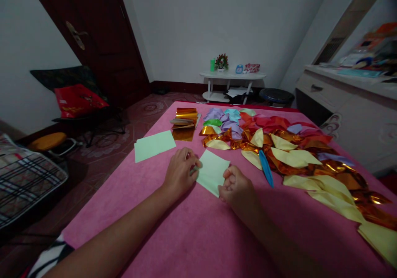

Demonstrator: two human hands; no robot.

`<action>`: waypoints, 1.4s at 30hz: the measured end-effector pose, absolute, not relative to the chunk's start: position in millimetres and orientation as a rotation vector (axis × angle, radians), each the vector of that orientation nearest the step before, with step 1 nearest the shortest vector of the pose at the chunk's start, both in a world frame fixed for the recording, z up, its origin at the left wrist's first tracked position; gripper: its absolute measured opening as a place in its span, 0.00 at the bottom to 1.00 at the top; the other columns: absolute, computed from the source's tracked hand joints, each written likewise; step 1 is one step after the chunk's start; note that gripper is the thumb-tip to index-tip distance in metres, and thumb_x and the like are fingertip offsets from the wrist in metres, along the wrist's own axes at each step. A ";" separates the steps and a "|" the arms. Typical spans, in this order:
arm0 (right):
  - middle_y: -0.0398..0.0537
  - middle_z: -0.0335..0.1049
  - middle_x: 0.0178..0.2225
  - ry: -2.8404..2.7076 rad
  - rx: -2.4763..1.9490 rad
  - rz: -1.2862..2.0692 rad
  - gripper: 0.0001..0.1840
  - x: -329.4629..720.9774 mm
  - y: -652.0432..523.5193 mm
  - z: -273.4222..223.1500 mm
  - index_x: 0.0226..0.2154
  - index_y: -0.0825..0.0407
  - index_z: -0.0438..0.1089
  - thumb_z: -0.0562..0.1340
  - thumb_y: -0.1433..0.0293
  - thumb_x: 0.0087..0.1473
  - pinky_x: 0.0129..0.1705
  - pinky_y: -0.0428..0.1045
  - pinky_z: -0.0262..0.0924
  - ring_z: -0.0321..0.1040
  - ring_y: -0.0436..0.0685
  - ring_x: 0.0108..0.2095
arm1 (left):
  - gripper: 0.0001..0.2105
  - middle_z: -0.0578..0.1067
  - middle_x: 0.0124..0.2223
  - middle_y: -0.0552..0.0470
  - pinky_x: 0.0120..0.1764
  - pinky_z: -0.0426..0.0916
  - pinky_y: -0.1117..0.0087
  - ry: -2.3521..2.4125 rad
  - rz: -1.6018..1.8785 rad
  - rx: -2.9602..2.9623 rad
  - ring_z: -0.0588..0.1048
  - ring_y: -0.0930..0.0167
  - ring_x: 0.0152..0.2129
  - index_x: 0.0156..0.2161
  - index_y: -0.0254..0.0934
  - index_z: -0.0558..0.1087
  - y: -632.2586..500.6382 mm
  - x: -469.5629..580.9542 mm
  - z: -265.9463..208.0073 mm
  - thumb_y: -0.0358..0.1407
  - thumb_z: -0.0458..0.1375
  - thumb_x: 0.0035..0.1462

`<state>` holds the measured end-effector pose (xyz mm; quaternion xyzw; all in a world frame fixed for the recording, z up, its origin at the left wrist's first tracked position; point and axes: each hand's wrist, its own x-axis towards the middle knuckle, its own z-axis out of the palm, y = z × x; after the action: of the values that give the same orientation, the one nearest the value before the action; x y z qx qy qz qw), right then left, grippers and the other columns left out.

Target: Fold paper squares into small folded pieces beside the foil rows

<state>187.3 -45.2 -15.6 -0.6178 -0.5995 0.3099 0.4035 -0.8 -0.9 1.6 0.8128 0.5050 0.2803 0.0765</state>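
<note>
The pale green paper sheet (212, 171) lies on the pink tablecloth (192, 228) between both hands, long axis slanting away-left; left hand (179, 171) apparently pinches its left corner, right hand (237, 187) curled on its near edge.

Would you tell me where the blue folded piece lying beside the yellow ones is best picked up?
Grip the blue folded piece at its wider middle, pinching across its narrow width from above. It lies flat and slim on the pink cloth, with pointed ends; its near tip is probably clear of the yellow pieces.
</note>
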 end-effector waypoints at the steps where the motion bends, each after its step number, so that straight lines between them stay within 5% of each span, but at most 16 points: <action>1: 0.32 0.59 0.14 -1.521 -1.560 0.777 0.13 187.3 -45.5 -15.0 0.28 0.48 0.57 0.59 0.75 0.37 0.18 0.42 0.52 0.60 0.48 0.14 | 0.06 0.70 0.39 0.49 0.39 0.62 0.67 1.503 0.808 2.464 0.68 0.66 0.38 0.32 0.38 0.74 -1.4 0.0 1.6 0.27 0.58 0.48; 6: 0.31 0.58 0.14 -1.529 -1.556 0.760 0.13 186.3 -46.7 -14.1 0.28 0.48 0.56 0.59 0.76 0.37 0.18 0.42 0.52 0.60 0.48 0.14 | 0.09 0.70 0.33 0.50 0.34 0.62 0.72 1.366 0.561 2.472 0.70 0.71 0.31 0.31 0.36 0.71 -3.4 5.7 -0.3 0.24 0.50 0.54; 12: 0.31 0.59 0.14 -1.522 -1.539 0.769 0.13 185.8 -46.6 -15.6 0.28 0.48 0.57 0.59 0.76 0.37 0.17 0.42 0.52 0.60 0.47 0.14 | 0.02 0.70 0.34 0.50 0.35 0.63 0.71 1.314 0.520 2.466 0.70 0.70 0.32 0.34 0.36 0.68 -20.5 27.3 -2.5 0.32 0.55 0.55; 27: 0.32 0.56 0.15 -1.592 -1.570 0.750 0.12 188.0 -45.8 -20.0 0.28 0.48 0.55 0.58 0.77 0.41 0.17 0.43 0.52 0.59 0.49 0.14 | 0.05 0.70 0.33 0.53 0.33 0.60 0.73 1.321 0.618 2.418 0.69 0.71 0.32 0.31 0.37 0.69 5.8 -6.3 -10.5 0.36 0.58 0.56; 31: 0.47 0.68 0.30 -1.898 -1.608 0.183 0.12 192.5 -51.8 -4.2 0.33 0.51 0.64 0.62 0.77 0.42 0.34 0.52 0.63 0.68 0.58 0.32 | 0.08 0.70 0.31 0.54 0.31 0.58 0.73 1.278 0.596 2.374 0.68 0.71 0.30 0.29 0.38 0.70 4.0 -2.8 -9.9 0.40 0.61 0.53; 34: 0.55 0.69 0.43 -2.105 -1.467 -0.124 0.13 192.1 -53.4 2.0 0.38 0.51 0.70 0.61 0.78 0.48 0.43 0.56 0.61 0.65 0.64 0.45 | 0.08 0.70 0.30 0.55 0.31 0.58 0.73 1.265 0.600 2.318 0.68 0.72 0.29 0.29 0.37 0.71 8.9 -3.4 -11.2 0.39 0.62 0.51; 42: 0.55 0.69 0.52 -2.626 -0.741 -0.024 0.21 187.3 -33.9 -23.4 0.52 0.57 0.66 0.50 0.78 0.58 0.55 0.57 0.59 0.63 0.57 0.55 | 0.03 0.71 0.30 0.53 0.33 0.60 0.73 1.147 0.649 2.231 0.68 0.72 0.29 0.31 0.35 0.72 13.7 -7.3 -13.2 0.29 0.55 0.53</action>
<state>187.3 -33.9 -23.4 -0.2659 -0.9419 -0.0084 0.2051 -7.3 13.7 -13.2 0.8287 0.4259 0.2411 0.2716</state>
